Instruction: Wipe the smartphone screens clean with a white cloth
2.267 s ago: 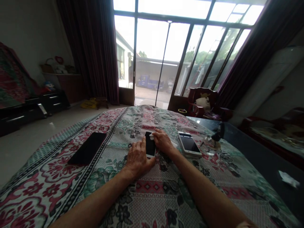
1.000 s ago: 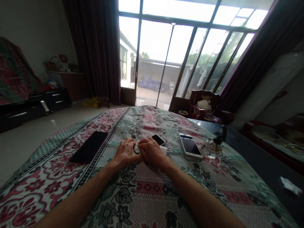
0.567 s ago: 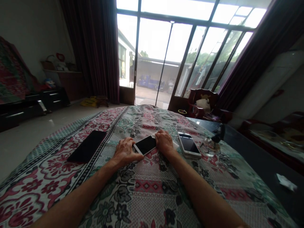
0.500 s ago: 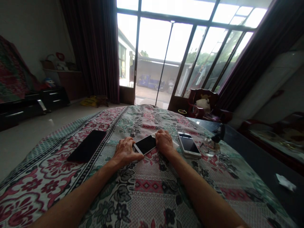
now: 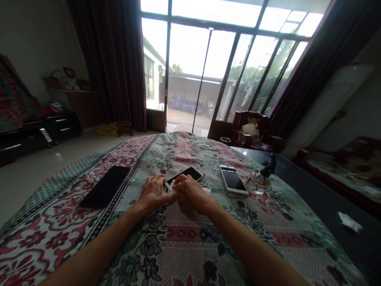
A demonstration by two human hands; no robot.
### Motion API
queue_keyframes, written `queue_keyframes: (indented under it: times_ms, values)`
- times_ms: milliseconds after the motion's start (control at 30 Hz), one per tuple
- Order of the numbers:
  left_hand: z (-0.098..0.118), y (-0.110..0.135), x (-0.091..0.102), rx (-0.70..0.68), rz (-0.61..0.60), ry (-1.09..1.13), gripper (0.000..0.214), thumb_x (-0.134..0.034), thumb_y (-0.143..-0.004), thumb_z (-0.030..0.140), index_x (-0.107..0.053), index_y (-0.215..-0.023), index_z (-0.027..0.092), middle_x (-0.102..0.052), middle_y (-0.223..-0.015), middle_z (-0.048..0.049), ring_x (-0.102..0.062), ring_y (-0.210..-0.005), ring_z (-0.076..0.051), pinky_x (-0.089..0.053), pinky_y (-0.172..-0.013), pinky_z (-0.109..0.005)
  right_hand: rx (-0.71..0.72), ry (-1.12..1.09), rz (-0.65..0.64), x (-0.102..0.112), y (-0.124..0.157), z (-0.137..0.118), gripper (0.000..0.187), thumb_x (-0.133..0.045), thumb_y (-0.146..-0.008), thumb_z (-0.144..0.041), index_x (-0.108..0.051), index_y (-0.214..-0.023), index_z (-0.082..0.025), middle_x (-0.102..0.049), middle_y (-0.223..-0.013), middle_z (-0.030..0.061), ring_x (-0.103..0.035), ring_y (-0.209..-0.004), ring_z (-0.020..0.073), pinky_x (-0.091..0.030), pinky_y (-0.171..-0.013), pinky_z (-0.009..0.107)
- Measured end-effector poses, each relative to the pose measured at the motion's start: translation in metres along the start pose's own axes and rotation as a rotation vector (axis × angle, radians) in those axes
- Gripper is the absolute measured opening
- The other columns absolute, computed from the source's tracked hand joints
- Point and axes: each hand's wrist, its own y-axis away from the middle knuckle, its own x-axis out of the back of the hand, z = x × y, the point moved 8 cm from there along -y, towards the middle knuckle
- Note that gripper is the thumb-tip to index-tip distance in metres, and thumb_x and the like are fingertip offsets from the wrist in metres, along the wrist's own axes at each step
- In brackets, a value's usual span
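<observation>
A white-framed smartphone with a dark screen lies on the patterned cloth in front of me. My left hand grips its left end between thumb and fingers. Pressed to the screen near that same end, my right hand is closed around a white tissue, part of which sticks out by the fingertips. The right hand covers the phone's lower left part. To the left rests a larger black phone or tablet, screen up. A white phone sits on top of a small stack at the right.
The flowered cloth covers the table. Past the stacked phones stands a clear glass-like item with a dark object at it. A crumpled white paper lies on the dark surface at right. Glass doors are ahead.
My right hand has slid with the tissue from the phone's right end across to its left end, baring the right end. My left hand keeps its hold. The view has shifted slightly.
</observation>
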Motion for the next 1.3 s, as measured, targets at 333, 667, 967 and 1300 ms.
queue_keyframes:
  times_ms: [333, 667, 967, 1300]
  values:
    - [0.000, 0.000, 0.000, -0.005, -0.005, -0.024, 0.066, -0.070, -0.057, 0.054, -0.064, -0.112, 0.018, -0.055, -0.133, -0.0160, -0.049, -0.125, -0.039, -0.040, -0.107, -0.046, -0.444, 0.229, 0.145, 0.023, 0.009, 0.082, 0.029, -0.047, -0.085, -0.004, -0.073, -0.089, -0.017, -0.063, -0.109, 0.0129, -0.054, -0.098, 0.0245, -0.042, -0.081, 0.032]
    - [0.001, 0.001, 0.000, -0.020, 0.000, -0.025, 0.061, -0.070, -0.060, 0.054, -0.064, -0.110, 0.021, -0.059, -0.130, -0.0132, -0.050, -0.124, -0.038, -0.041, -0.104, -0.047, -0.121, 0.196, 0.028, 0.000, 0.007, 0.002, 0.006, -0.067, -0.078, -0.016, -0.072, -0.081, -0.018, -0.064, -0.103, 0.0113, -0.052, -0.091, 0.0231, -0.042, -0.071, 0.032]
    - [0.003, 0.000, 0.000, -0.039, -0.005, -0.032, 0.066, -0.071, -0.059, 0.055, -0.065, -0.112, 0.016, -0.057, -0.132, -0.0178, -0.049, -0.123, -0.040, -0.041, -0.105, -0.048, -0.247, 0.242, -0.033, 0.014, 0.005, 0.032, 0.013, -0.061, -0.080, -0.011, -0.072, -0.078, -0.017, -0.065, -0.100, 0.0116, -0.053, -0.089, 0.0213, -0.040, -0.070, 0.030]
    - [0.003, -0.003, 0.000, -0.093, 0.007, -0.132, 0.068, -0.059, -0.072, 0.052, -0.059, -0.128, 0.014, -0.055, -0.136, -0.0156, -0.047, -0.125, -0.040, -0.040, -0.105, -0.047, -0.394, 0.232, 0.096, 0.017, 0.010, 0.054, 0.029, -0.046, -0.086, -0.004, -0.071, -0.094, -0.017, -0.061, -0.110, 0.0152, -0.053, -0.099, 0.0257, -0.041, -0.078, 0.035]
